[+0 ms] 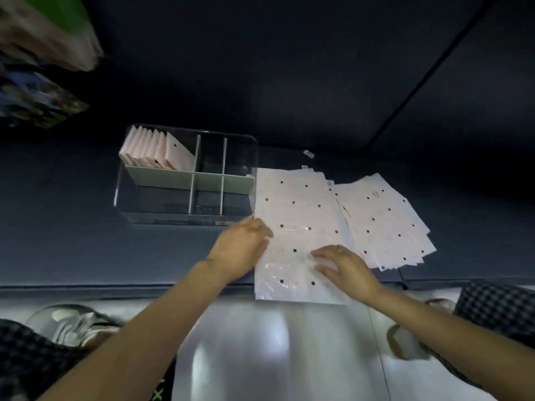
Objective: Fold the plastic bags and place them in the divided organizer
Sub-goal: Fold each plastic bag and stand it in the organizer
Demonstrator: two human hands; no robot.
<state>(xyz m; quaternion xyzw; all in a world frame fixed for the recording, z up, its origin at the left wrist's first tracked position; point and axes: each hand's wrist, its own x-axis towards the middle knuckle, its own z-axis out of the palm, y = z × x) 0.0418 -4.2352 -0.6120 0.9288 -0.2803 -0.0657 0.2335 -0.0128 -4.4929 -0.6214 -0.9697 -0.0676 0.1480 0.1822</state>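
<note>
Your left hand (241,247) lies with fingers straight along the left edge of the bag (298,235), and your right hand (344,270) presses flat on its near right part; neither grips anything. The bag lies spread on the table (86,250), just right of the organizer (185,175), its near end past the table edge. That slick film may slide or spring back, giving a crooked fold. The stack (388,221) touching it on the right could shift. Both forearms reach in from the near side.

Dark table (72,256) — blurred colourful packets (34,102) far left; sneakers (75,325) on glossy floor (275,357) below.
</note>
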